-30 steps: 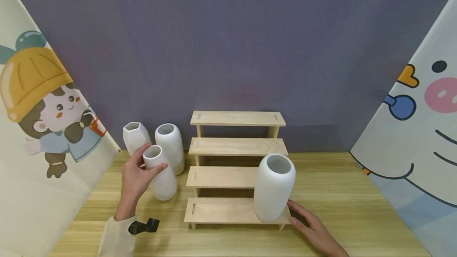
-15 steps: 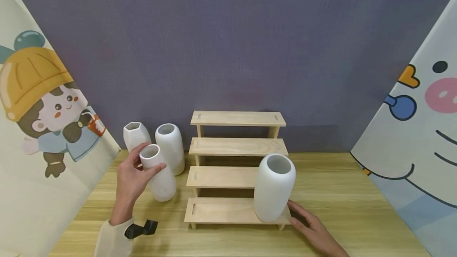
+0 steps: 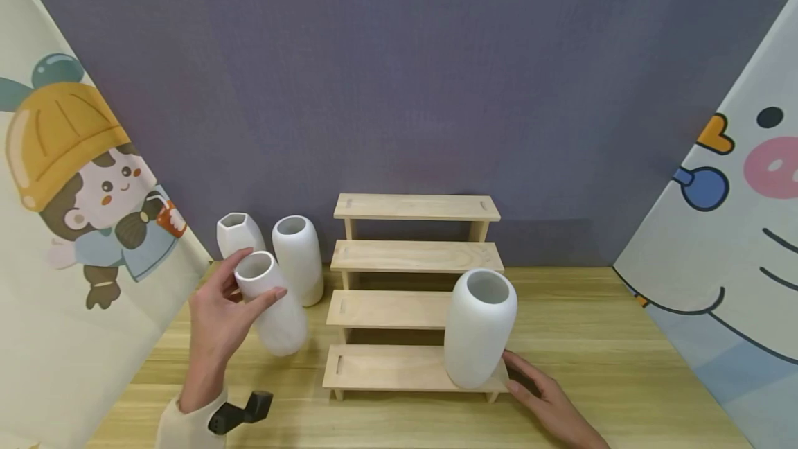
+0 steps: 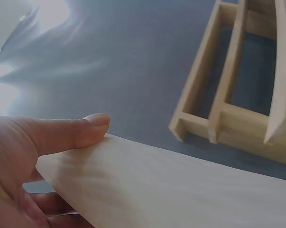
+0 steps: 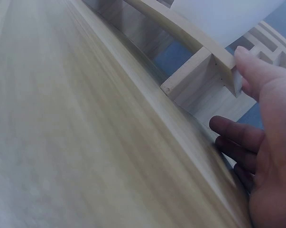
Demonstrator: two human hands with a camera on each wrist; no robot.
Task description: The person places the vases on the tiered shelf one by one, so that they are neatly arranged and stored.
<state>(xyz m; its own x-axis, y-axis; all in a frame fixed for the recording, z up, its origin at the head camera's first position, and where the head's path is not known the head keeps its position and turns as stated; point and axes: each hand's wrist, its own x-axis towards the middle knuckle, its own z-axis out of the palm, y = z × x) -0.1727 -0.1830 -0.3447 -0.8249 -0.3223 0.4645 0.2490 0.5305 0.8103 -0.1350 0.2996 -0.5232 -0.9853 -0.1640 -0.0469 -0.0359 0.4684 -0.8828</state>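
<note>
My left hand [image 3: 218,317] grips a slim white vase [image 3: 280,321] near its rim, thumb on one side and fingers on the other. The vase leans, its mouth tipped toward the left hand. In the left wrist view the thumb [image 4: 93,128] presses along the pale vase wall [image 4: 147,180]. My right hand [image 3: 545,397] lies beside the right end of the lowest step of a wooden tiered stand [image 3: 393,366], fingers extended. In the right wrist view its thumb [image 5: 249,64] is at the step's end. A larger white vase [image 3: 479,331] stands upright on that step's right side.
Behind the held vase stand a rounded white vase [image 3: 298,262] and a faceted white vase [image 3: 239,234]. The stand's upper steps [image 3: 416,206] hold nothing. A dark grey backdrop [image 3: 399,75] rises behind the wooden table [image 3: 598,338], with printed panels on both sides.
My left hand has moved left and slightly nearer, tilting the slim vase further, and its base has shifted slightly. The right hand and the larger vase have stayed put.
</note>
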